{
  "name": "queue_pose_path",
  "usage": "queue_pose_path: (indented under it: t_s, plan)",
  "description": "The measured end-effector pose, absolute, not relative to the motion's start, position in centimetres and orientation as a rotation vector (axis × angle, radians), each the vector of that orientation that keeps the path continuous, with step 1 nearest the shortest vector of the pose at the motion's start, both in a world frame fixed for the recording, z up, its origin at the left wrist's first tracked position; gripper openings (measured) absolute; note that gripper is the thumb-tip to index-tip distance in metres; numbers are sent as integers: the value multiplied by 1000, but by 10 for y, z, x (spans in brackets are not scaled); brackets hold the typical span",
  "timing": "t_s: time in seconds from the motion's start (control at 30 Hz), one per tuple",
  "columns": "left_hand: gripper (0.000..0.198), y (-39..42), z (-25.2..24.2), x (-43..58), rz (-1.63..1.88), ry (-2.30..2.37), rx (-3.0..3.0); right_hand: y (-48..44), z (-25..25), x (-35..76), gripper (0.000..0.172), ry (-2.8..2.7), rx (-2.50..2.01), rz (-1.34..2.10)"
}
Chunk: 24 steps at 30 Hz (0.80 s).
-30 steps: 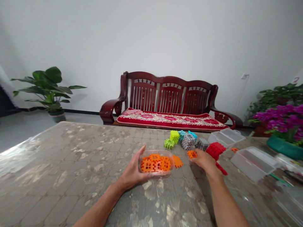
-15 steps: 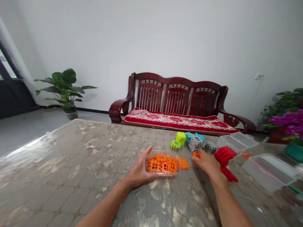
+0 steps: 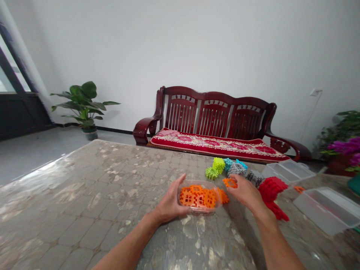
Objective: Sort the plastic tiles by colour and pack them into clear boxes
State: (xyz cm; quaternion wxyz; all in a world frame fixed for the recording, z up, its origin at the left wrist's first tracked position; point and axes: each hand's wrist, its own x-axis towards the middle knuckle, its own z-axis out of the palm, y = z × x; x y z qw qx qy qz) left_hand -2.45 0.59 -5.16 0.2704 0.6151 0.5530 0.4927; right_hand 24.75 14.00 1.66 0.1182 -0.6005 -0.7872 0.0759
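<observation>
My left hand (image 3: 172,201) grips the left side of a clear plastic container (image 3: 201,211), thumb along the near side and fingers at the far left. Several orange toothed plastic pieces (image 3: 198,196) lie in the container. Another orange piece (image 3: 223,195) is on the table just right of it. My right hand (image 3: 244,190) pinches an orange square piece (image 3: 230,183) with an open middle, to the right of and beyond the container.
Beyond my right hand are lime green (image 3: 218,165), blue (image 3: 228,164) and grey pieces (image 3: 236,169). Red pieces (image 3: 272,189) lie right of it. Two clear boxes (image 3: 327,210) and a small orange piece (image 3: 299,189) stand farther right on the patterned tablecloth (image 3: 84,198).
My right hand has lifted the orange square piece slightly and turned it into clearer view. The left hand still holds the container. The whole view has shifted a little.
</observation>
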Motion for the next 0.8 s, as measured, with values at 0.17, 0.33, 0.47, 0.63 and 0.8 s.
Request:
queue_pose_path:
  t_s: [0.17, 0.33, 0.47, 0.63, 0.8]
  plan:
    - [117, 5, -52, -17, 1293, 1494, 1711, 94, 30, 198, 54, -2376, -1252, 515]
    - [122, 7, -62, -12, 1315, 1438, 1765, 64, 18, 163, 48, -2400, -1191, 512]
    - [122, 8, -65, -11, 1345, 1429, 1774, 62, 9, 155, 40, -2343, -1203, 506]
    - [119, 8, -63, -10, 1328, 1469, 1781, 61, 10, 157, 24, -2399, -1117, 499]
    - [115, 8, -62, -10, 1330, 1458, 1784, 59, 12, 160, 29, -2502, -1092, 407]
